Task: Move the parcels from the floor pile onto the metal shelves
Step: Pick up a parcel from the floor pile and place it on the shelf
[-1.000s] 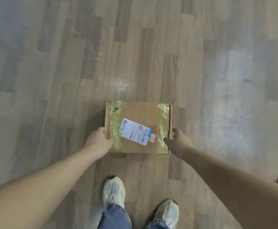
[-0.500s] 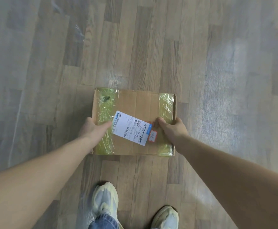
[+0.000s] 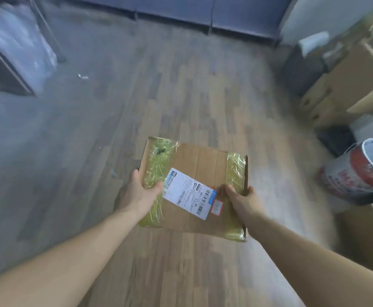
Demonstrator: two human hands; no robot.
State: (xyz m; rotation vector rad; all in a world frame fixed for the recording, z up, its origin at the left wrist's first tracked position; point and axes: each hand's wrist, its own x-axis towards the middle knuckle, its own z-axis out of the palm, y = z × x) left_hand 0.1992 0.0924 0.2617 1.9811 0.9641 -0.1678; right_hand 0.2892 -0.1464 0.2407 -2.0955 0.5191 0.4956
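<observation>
A flat cardboard parcel (image 3: 201, 167) with yellow-green tape bands and a white shipping label is held up above the wooden floor in the middle of the head view. My left hand (image 3: 140, 192) grips its left edge, thumb on top over the tape. My right hand (image 3: 241, 199) grips the right near corner, thumb on top beside a small red sticker. The fingers of both hands are hidden under the box. No metal shelf is plainly visible.
Stacked cardboard boxes (image 3: 345, 85) stand at the right. A red and white bucket (image 3: 358, 171) lies on its side near them, with another box (image 3: 367, 235) below it. A dark frame with clear plastic sheeting (image 3: 15, 52) stands at the far left. A dark blue partition (image 3: 203, 9) runs along the back.
Both hands closed on the parcel's sides and lifted it off the floor. The view swung up from the floor and my feet to the room ahead.
</observation>
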